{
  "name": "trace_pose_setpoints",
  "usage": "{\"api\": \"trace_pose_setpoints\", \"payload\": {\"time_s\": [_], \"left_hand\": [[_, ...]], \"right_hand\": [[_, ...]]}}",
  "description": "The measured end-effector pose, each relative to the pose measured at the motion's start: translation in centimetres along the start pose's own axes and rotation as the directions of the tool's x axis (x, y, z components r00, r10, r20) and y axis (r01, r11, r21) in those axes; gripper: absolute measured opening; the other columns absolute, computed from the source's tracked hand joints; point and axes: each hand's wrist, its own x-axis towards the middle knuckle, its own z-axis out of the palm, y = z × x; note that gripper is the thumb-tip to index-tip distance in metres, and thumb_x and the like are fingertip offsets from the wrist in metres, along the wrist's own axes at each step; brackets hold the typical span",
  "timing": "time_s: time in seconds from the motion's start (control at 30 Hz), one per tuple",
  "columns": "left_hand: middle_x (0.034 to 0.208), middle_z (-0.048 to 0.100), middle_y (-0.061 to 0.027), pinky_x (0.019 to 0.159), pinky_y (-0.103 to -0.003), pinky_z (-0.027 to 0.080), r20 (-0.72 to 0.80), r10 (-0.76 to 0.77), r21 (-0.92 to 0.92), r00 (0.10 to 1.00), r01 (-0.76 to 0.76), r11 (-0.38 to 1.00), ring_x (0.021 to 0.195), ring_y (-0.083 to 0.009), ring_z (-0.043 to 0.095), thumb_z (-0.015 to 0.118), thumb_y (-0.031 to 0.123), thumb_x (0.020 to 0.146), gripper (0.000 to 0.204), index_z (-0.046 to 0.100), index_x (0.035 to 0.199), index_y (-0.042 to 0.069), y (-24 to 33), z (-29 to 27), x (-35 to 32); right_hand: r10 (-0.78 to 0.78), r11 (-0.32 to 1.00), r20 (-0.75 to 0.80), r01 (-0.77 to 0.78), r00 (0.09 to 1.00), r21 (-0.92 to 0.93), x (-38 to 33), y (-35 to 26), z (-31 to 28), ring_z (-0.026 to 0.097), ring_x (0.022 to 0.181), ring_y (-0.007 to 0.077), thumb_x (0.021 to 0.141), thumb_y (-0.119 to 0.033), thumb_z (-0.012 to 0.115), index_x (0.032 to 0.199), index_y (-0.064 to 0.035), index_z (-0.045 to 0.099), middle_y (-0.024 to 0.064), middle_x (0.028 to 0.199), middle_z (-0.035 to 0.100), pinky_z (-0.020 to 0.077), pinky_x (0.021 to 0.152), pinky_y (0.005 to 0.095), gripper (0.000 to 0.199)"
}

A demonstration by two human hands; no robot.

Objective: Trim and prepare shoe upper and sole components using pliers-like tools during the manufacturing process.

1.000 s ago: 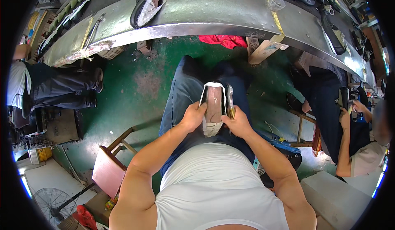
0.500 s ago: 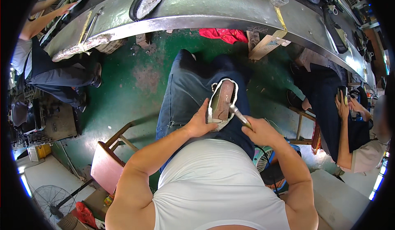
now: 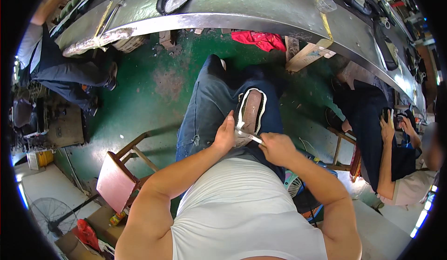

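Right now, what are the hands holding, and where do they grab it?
The left hand grips a shoe by its near end on the lap. The right hand holds a thin metal tool by its handle end.

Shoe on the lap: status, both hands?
Left hand grips the shoe, sole up on the lap. Right hand holds a thin metal tool, tip at the sole's near end. Nothing in the way.
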Motion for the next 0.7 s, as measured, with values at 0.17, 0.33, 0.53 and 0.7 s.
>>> {"api": "trace_pose_setpoints", "payload": {"time_s": [0.17, 0.33, 0.53, 0.7], "left_hand": [[0.134, 0.056, -0.0315, 0.107, -0.041, 0.041, -0.185, 0.215, 0.308, 0.959, -0.151, 0.939, 0.126, -0.0437, 0.054, 0.030, 0.031, 0.107, 0.054, 0.050, 0.137, -0.009, -0.8, 0.2, 0.6], [0.141, 0.050, -0.0298, 0.109, -0.041, 0.041, -0.068, 0.379, 0.430, 0.923, -0.316, 0.846, 0.132, -0.0422, 0.048, 0.037, 0.025, 0.106, 0.048, 0.046, 0.141, -0.007, 0.1, 0.3, -0.4], [0.154, 0.031, -0.0300, 0.109, -0.042, 0.043, 0.321, 0.512, 0.676, 0.797, -0.571, 0.465, 0.136, -0.0449, 0.043, 0.046, 0.019, 0.102, 0.048, 0.043, 0.148, 0.006, 2.1, -0.2, -1.2], [0.157, 0.022, -0.0296, 0.107, -0.043, 0.045, 0.412, 0.304, 0.748, 0.859, -0.509, 0.425, 0.131, -0.0465, 0.047, 0.047, 0.022, 0.101, 0.052, 0.039, 0.152, 0.018, 4.6, -0.9, -0.5]], "right_hand": [[0.018, 0.987, 0.135, -0.039, 0.991, 0.155, -0.8, 0.3, -2.0, 0.064, 0.091, 0.0421, 0.088, -0.015, 0.064, 0.103, 0.0029, 0.059, 0.0235, 0.097, 0.065, 0.0512, 0.083, 0.0493, 0.024], [0.006, 1.000, -0.160, -0.010, 0.987, -0.026, 0.4, 0.1, -2.4, 0.062, 0.103, 0.0441, 0.089, -0.013, 0.064, 0.123, 0.0068, 0.051, 0.0252, 0.109, 0.063, 0.0514, 0.086, 0.0484, 0.041], [0.171, 0.985, -0.131, -0.172, 0.976, 0.010, -0.9, 2.7, -0.5, 0.064, 0.084, 0.0398, 0.090, -0.015, 0.064, 0.102, 0.0002, 0.057, 0.0209, 0.093, 0.065, 0.0531, 0.073, 0.0497, 0.021], [0.235, 0.875, 0.362, -0.358, 0.902, 0.325, 0.0, 4.2, -5.7, 0.064, 0.086, 0.0435, 0.094, -0.022, 0.062, 0.094, 0.0016, 0.055, 0.0244, 0.086, 0.064, 0.0497, 0.074, 0.0497, 0.025]]}}
